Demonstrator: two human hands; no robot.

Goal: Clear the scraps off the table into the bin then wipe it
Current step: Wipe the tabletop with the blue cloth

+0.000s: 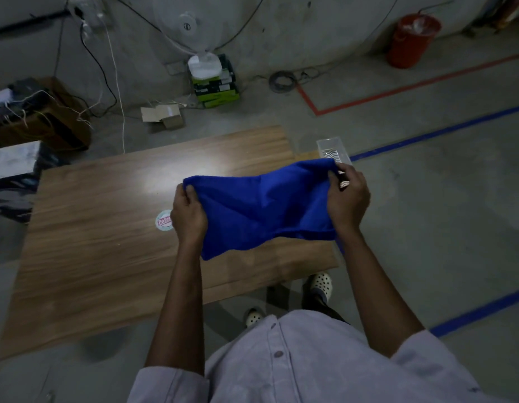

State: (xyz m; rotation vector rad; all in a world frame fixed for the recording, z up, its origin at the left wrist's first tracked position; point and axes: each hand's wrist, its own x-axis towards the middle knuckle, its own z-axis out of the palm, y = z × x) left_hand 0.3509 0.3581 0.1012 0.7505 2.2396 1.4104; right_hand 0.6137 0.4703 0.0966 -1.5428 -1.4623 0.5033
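A bright blue cloth [261,207] hangs stretched between my two hands above the right part of the wooden table [101,228]. My left hand [188,213] grips the cloth's left corner. My right hand [347,196] grips its right corner, and something small and shiny also shows by its fingers. A round white sticker [164,220] with pink lettering lies on the tabletop just left of my left hand. A red bin [409,39] with a plastic liner stands on the floor far back right.
A clear plastic tray [334,149] sits at the table's far right corner. A white fan [191,30], green boxes [216,82], cardboard pieces [162,114] and cables lie on the floor behind the table. A brown box [46,117] stands at left. My feet are under the table's near right edge.
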